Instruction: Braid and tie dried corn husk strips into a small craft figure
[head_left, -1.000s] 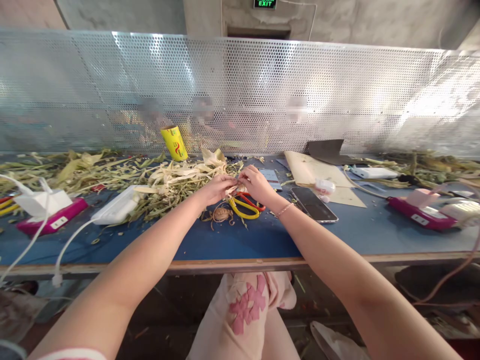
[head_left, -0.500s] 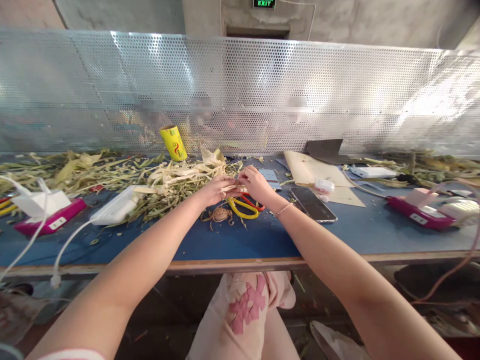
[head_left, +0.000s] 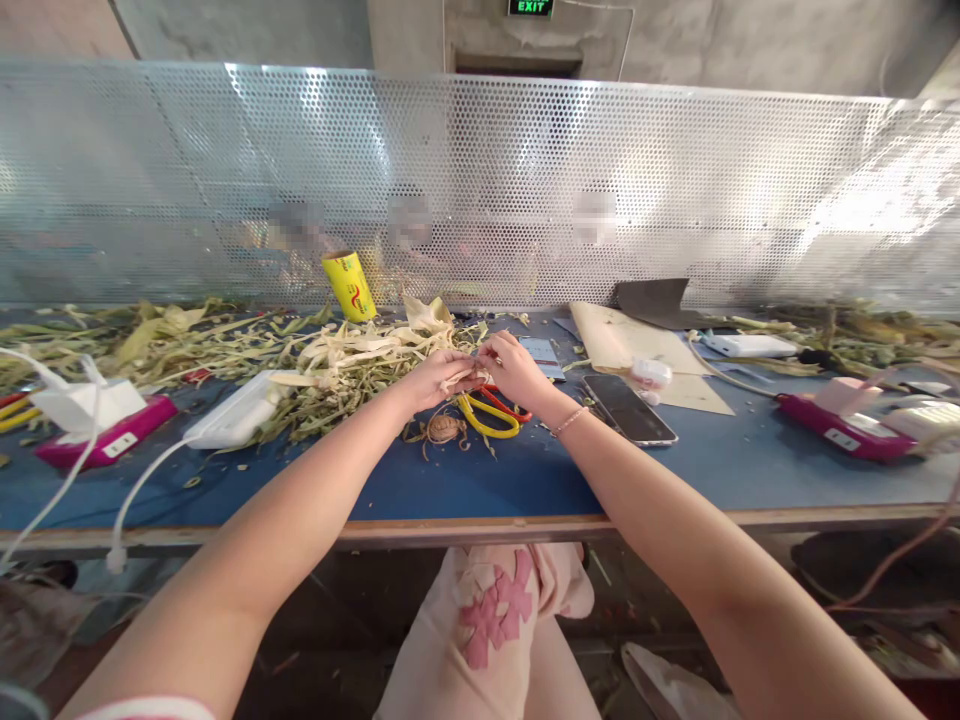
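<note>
My left hand [head_left: 442, 378] and my right hand [head_left: 514, 366] meet over the middle of the table, fingers closed and fingertips almost touching. A small pale strip, like dried husk, shows between the left fingers. What my right fingers pinch is hidden. Just below the hands lie scissors [head_left: 491, 428] with yellow and red handles; their blades are out of sight. Beside them sits a small ball of brown twine [head_left: 445, 429]. A heap of dried leaves and husks [head_left: 337, 365] spreads to the left of my left hand.
A yellow tube [head_left: 349, 287] stands by the perforated metal screen [head_left: 495, 180]. Right of my hands lie a phone [head_left: 628, 409], a white earphone case [head_left: 650, 372] and tan paper [head_left: 630, 345]. Power strips [head_left: 105, 440] with cables flank both sides. The table's front edge [head_left: 480, 530] runs below my forearms.
Both hands stay in nearly the same place, with only slight finger movement. The whole view has shifted slightly; the things on the table lie as before.
</note>
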